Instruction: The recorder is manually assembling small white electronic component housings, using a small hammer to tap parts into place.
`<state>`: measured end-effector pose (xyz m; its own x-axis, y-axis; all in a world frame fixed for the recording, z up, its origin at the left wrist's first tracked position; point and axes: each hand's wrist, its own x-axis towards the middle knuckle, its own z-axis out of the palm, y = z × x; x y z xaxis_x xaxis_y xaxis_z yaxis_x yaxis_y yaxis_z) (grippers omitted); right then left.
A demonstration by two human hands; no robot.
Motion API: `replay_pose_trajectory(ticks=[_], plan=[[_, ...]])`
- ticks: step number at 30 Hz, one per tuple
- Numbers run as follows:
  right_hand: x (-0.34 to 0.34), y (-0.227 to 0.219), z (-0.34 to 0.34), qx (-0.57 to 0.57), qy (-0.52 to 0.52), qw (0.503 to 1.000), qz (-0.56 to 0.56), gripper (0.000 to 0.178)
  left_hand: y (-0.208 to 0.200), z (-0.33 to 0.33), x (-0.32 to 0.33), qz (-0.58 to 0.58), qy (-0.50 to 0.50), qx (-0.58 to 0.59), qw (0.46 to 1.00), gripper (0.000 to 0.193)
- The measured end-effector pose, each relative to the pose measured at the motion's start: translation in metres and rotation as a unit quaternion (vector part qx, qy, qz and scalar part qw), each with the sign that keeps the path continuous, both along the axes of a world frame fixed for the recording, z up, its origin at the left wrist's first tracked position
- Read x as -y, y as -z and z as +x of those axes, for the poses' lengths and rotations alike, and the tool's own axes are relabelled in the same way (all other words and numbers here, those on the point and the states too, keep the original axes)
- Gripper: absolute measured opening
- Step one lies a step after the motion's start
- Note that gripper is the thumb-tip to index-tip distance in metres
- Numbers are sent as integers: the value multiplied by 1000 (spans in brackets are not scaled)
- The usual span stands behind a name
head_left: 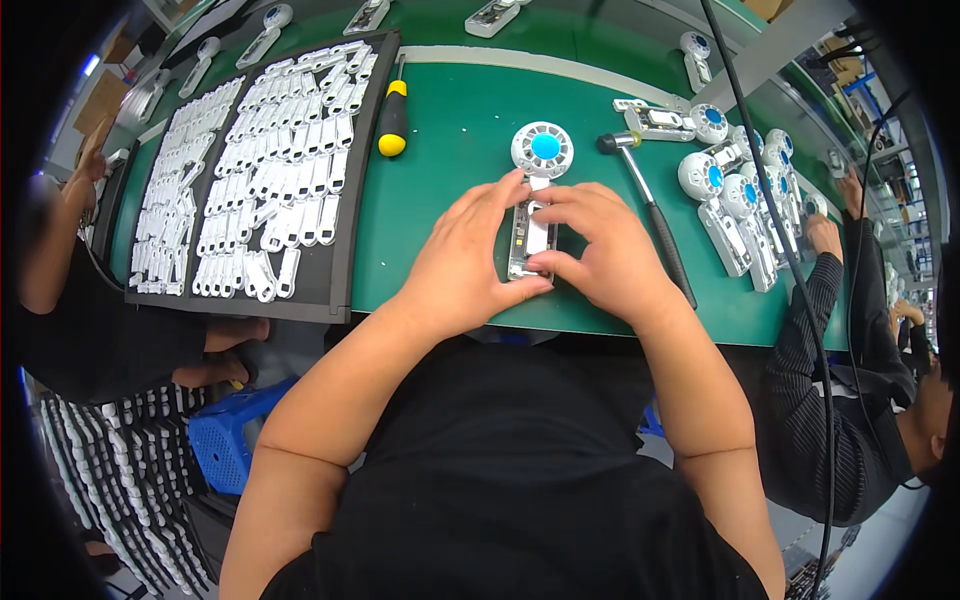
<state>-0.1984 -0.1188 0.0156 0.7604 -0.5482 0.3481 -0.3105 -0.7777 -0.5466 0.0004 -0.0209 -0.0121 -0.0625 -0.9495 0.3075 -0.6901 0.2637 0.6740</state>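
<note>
At 12 o'clock on the bench point(450, 110), left hand point(455, 252) and right hand point(612, 250) are holding the fan point(543, 148) with half-curled fingers, apparently seating its white insert point(538, 232), next calling for even pressure.

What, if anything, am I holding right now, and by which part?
A white fan with a blue centre, held by its handle: your left hand on its left side, your right hand on its right.

Blue-centred white handheld fan point(543, 160)
</note>
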Motion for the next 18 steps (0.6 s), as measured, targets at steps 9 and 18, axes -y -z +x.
replay_pose_trajectory(ticks=[9,18], plan=[[4,11,-8,-5,-31,996,-78,41,-1,-2,-3,-3,-16,-25,1000,96],[2,29,-8,58,-19,998,-27,37,5,-2,-16,-51,11,21,998,64]])
